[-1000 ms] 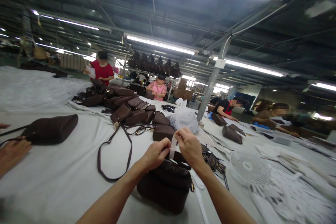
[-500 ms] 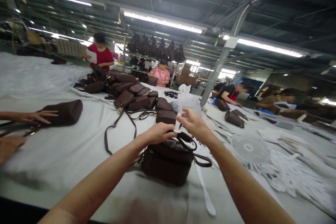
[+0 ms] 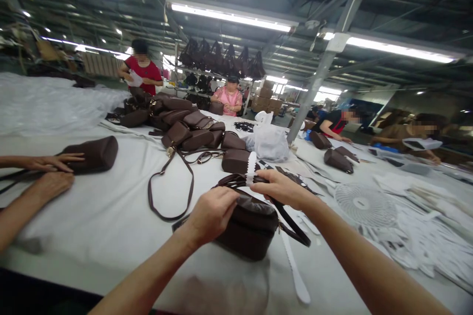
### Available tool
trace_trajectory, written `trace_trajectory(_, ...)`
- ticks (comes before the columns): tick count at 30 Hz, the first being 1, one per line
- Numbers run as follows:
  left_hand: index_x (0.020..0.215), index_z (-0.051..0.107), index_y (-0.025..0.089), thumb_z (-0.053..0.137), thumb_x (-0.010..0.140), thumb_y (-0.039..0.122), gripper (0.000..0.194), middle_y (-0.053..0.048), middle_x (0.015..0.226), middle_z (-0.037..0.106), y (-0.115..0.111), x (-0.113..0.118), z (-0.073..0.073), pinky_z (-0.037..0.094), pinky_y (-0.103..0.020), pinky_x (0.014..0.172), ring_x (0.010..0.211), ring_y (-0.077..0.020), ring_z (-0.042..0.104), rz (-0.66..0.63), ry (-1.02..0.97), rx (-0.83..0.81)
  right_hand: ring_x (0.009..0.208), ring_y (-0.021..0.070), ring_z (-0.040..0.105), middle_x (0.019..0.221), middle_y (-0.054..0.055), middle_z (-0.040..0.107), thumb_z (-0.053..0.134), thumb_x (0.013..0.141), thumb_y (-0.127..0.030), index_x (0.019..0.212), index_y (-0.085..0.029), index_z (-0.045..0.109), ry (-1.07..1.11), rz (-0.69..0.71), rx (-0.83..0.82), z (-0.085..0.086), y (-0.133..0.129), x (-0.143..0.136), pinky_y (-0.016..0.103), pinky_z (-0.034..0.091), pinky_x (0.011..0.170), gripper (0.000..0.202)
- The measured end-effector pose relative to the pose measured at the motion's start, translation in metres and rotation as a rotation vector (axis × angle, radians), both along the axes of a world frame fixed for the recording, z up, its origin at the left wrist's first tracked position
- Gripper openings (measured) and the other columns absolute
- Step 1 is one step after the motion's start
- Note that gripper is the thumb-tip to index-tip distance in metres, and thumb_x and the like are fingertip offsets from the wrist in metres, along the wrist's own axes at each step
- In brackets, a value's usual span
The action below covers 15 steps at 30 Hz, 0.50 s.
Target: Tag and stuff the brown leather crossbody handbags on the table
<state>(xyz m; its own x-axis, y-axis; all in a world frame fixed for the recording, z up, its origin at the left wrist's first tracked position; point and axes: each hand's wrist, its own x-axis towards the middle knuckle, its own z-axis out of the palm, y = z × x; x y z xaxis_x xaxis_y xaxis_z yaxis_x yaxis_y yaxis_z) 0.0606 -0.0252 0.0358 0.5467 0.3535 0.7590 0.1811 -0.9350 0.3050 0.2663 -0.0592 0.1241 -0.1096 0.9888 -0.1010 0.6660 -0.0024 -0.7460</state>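
A dark brown handbag (image 3: pixel 248 229) lies in front of me on the white-covered table (image 3: pixel 111 216). My left hand (image 3: pixel 211 214) grips the bag's near left top edge. My right hand (image 3: pixel 283 189) is closed on the bundled brown strap (image 3: pixel 232 180) above the bag, with a white paper strip (image 3: pixel 251 167) pinched upright between its fingers. The strap's loop (image 3: pixel 295 229) hangs off the bag's right side. Another white strip (image 3: pixel 295 270) lies on the table below the bag.
A heap of brown bags (image 3: pixel 185 128) and a white plastic bag (image 3: pixel 269 140) sit beyond. A small white fan (image 3: pixel 365 204) and white paper pieces (image 3: pixel 424 236) lie right. A co-worker's hands (image 3: pixel 48 172) handle a brown bag (image 3: pixel 92 153) at left. Other people work at the far edge.
Both my hands came down from in front of me onto the bag. My left hand let go of the white strip and took the bag's edge; my right closed on the strap.
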Motion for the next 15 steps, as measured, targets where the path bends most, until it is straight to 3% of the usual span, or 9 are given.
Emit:
trace_trajectory(3, 0.124, 0.05, 0.013, 0.051, 0.085, 0.01, 0.04, -0.015, 0.124, 0.061, -0.009, 0.019, -0.017, 0.048, -0.04, 0.097, 0.115, -0.026, 0.057, 0.026, 0.222, 0.085, 0.055, 0.0094, 0.043, 0.061, -0.005, 0.049, 0.057, 0.079, -0.038, 0.075, -0.017, 0.054, 0.095, 0.027, 0.029, -0.006, 0.0, -0.002, 0.022, 0.033, 0.051, 0.021)
trace_trajectory(5, 0.129, 0.046, 0.011, 0.051, 0.083, 0.007, 0.046, -0.016, 0.123, 0.06, -0.01, 0.031, -0.024, 0.048, -0.043, 0.098, 0.115, -0.0276, 0.056, 0.14, 0.263, 0.087, 0.054, 0.01, 0.046, 0.06, -0.005, 0.051, 0.056, 0.082, -0.038, 0.075, -0.017, 0.053, 0.111, 0.043, 0.007, -0.009, -0.001, -0.003, 0.022, 0.035, 0.051, 0.022)
trace_trajectory(7, 0.117, 0.055, 0.014, 0.05, 0.084, 0.007, 0.034, -0.013, 0.111, 0.064, -0.009, 0.039, -0.027, 0.05, -0.044, 0.092, 0.106, -0.0272, 0.059, 0.236, 0.282, 0.074, 0.054, 0.0113, 0.05, 0.061, -0.003, 0.055, 0.054, 0.084, -0.037, 0.076, -0.018, 0.052, 0.131, 0.065, -0.028, -0.011, -0.002, -0.002, 0.023, 0.038, 0.052, 0.02)
trace_trajectory(10, 0.086, 0.062, 0.018, 0.052, 0.088, 0.014, 0.011, -0.01, 0.103, 0.064, -0.01, 0.041, -0.03, 0.048, -0.043, 0.092, 0.106, -0.0264, 0.057, 0.202, 0.267, 0.145, 0.064, 0.0129, 0.054, 0.072, -0.001, 0.06, 0.053, 0.085, -0.034, 0.081, -0.018, 0.053, 0.16, 0.084, -0.005, -0.015, -0.005, 0.0, 0.024, 0.043, 0.06, 0.016)
trace_trajectory(12, 0.078, 0.059, 0.018, 0.05, 0.091, 0.018, 0.016, -0.008, 0.099, 0.063, -0.012, 0.039, -0.035, 0.044, -0.044, 0.097, 0.104, -0.024, 0.057, 0.15, 0.22, 0.216, 0.069, 0.0137, 0.055, 0.077, -0.001, 0.061, 0.053, 0.085, -0.031, 0.081, -0.019, 0.053, 0.152, 0.068, -0.002, -0.016, -0.009, 0.001, 0.025, 0.045, 0.064, 0.013)
trace_trajectory(15, 0.074, 0.056, 0.018, 0.044, 0.095, 0.019, 0.024, -0.002, 0.076, 0.059, -0.017, 0.035, -0.044, 0.046, -0.041, 0.092, 0.077, -0.0176, 0.057, 0.133, 0.186, 0.257, 0.075, 0.0161, 0.059, 0.08, 0.001, 0.063, 0.051, 0.085, -0.029, 0.084, -0.019, 0.053, 0.235, 0.048, -0.139, -0.018, -0.015, -0.001, 0.028, 0.048, 0.068, 0.01)
